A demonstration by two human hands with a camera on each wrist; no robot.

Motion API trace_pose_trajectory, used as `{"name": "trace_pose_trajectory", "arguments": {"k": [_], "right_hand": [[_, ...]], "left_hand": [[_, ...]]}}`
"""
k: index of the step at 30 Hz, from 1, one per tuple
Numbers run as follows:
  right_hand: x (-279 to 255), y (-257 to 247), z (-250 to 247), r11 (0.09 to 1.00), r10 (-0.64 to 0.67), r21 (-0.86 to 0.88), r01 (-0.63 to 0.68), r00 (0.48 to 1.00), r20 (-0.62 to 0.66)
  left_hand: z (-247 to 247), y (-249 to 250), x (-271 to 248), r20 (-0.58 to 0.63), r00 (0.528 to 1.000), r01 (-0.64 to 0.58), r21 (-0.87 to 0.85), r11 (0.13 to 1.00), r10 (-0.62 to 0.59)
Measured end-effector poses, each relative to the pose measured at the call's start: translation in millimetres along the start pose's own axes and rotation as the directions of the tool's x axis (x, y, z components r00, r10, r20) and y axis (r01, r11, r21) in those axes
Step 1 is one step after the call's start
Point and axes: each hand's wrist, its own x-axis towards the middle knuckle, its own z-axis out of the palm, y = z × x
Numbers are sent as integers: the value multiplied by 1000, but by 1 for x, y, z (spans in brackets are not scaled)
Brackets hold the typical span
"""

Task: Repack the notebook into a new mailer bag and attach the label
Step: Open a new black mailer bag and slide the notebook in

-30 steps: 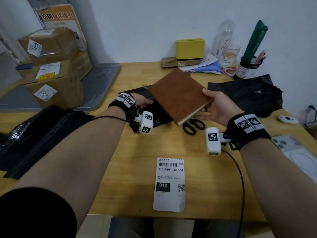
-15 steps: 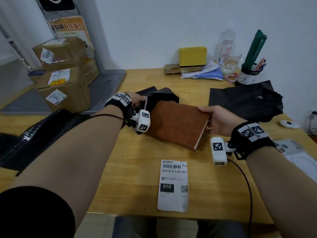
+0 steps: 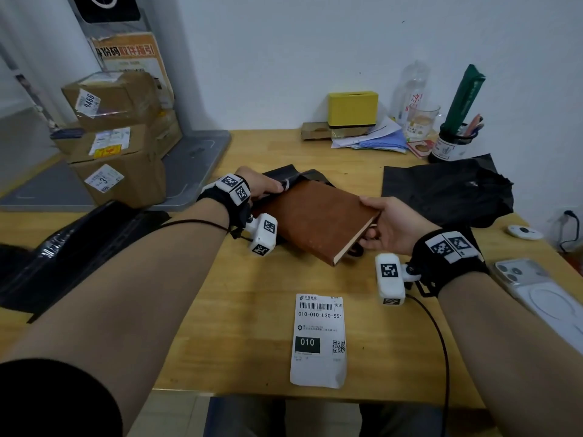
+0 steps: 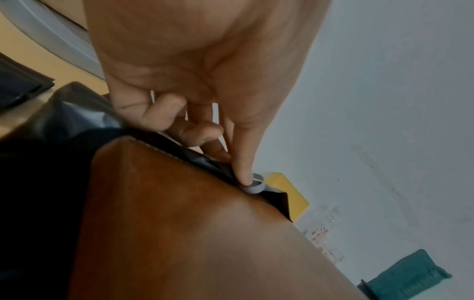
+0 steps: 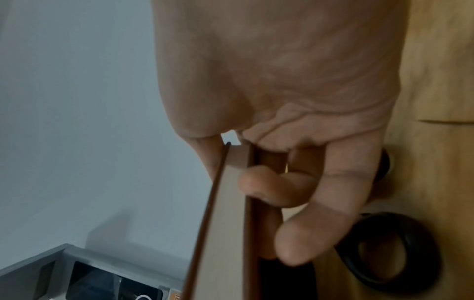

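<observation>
Holding mailer bag (image 3: 285, 175) mouth, left hand (image 3: 262, 183); right hand (image 3: 386, 227) grasping notebook (image 3: 315, 217), corner inside.

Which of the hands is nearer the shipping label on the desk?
Right. The right hand grips the notebook corner just beyond the shipping label; the left hand is farther, pinching the mailer bag mouth.

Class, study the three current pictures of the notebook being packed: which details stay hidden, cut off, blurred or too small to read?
- How far the notebook sits inside the mailer bag: head view, the left hand and the cover hide the opening.
- Scissors: right wrist view, only the handle loops show; the right hand hides the rest.
- Small address print on the label: head view, too small.
</observation>
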Motion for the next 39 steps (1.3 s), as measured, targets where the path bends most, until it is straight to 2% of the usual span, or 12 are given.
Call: {"name": "trace_pose_trajectory", "arguments": {"k": [10,18,23,27,33,39], "right_hand": [[-3,3,-4,999,-14,52,15,1000,-15],[-1,3,12,998,-15,-53,17,999,36],[-1,4,12,999,-21,-46,22,999,29],[1,4,17,993,-25,-115,31,998,52],[6,5,25,997,-2,-80,6,999,43],[11,4,32,1000,0,-18,0,1000,18]], "left_hand": [[0,-1,-9,-14,998,-53,13,999,53],[11,14,-24,35,992,-127,81,989,124],[4,6,-20,27,992,-123,18,992,123],[9,8,-26,110,990,-82,-26,996,85],[18,16,-37,176,966,-212,120,970,189],[17,14,-38,220,948,-262,122,957,231]]}}
